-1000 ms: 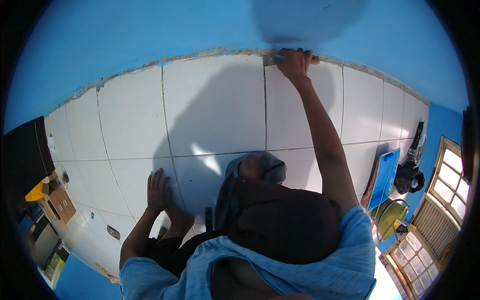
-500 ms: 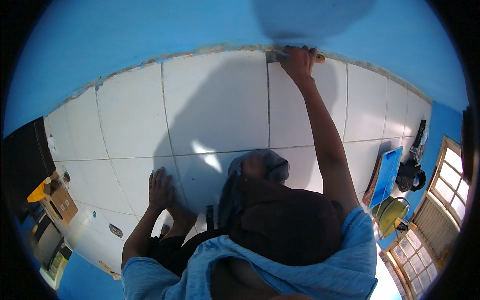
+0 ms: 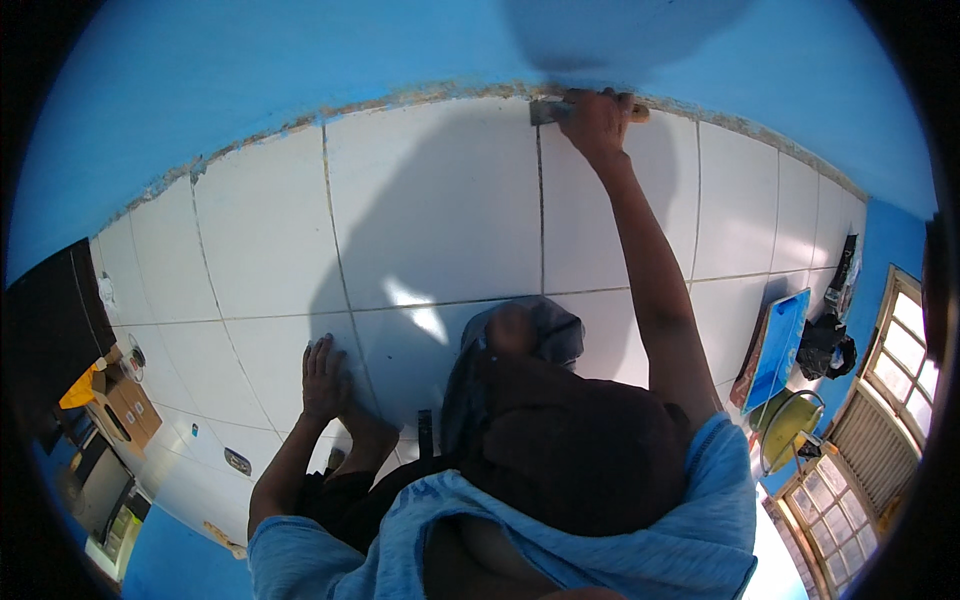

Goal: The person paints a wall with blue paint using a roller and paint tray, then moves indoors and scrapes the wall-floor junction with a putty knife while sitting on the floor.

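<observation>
A blue painted wall [image 3: 300, 60] meets a white tiled floor [image 3: 430, 200] at a rough greyish strip [image 3: 425, 96]. The left hand [image 3: 322, 378] lies released on the tiles; beside this strip, the right hand [image 3: 598, 125] grasps a scraper [image 3: 546, 112] with flat grey metal blade and light-brown handle. The grasp hides its middle.

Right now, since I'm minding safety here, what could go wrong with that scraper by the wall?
The scraper might slip and scratch the white tiles bordering the rough strip. The right hand is gripping it very close to the blue wall, so its knuckles could get scraped.
</observation>
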Demonstrator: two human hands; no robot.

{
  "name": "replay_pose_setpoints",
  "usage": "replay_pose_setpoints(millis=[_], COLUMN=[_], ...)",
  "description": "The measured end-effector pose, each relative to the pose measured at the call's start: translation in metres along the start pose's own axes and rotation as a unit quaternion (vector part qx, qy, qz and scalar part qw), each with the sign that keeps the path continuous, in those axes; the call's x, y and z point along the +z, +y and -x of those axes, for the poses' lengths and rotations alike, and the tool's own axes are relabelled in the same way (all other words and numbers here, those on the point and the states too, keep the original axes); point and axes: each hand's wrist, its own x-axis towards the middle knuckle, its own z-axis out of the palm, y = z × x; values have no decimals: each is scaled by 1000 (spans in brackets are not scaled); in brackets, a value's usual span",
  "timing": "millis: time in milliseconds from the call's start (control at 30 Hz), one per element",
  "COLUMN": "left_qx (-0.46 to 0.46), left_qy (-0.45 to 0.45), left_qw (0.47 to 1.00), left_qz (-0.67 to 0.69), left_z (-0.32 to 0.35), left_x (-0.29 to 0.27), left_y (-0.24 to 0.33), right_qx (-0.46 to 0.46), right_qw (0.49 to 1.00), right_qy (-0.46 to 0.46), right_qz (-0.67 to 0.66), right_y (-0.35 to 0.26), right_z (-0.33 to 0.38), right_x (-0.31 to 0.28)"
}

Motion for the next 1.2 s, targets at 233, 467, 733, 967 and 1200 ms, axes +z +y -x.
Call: replay_pose_setpoints(millis=[233,467,733,967,1200], left_qx=[3,7,9,6,-8], left_qy=[-4,-2,-1,-9,-24], left_qw=[1000,1000,1000,1000,1000], left_qz=[4,10,-5,3,13], left_z=[0,-2,1,-1,0], left_x=[-4,-5,0,-4,-3], left_y=[4,4,0,3,2], right_qx=[-1,6,5,-14,-24], right_qw=[1000,1000,1000,999,999], right_qy=[2,18,7,-4,12], right_qz=[-17,2,7,30,30], right_y=[8,4,-1,-3,1], right_z=[3,6,3,2,0], right_x=[-6,-2,-5,-10,-9])
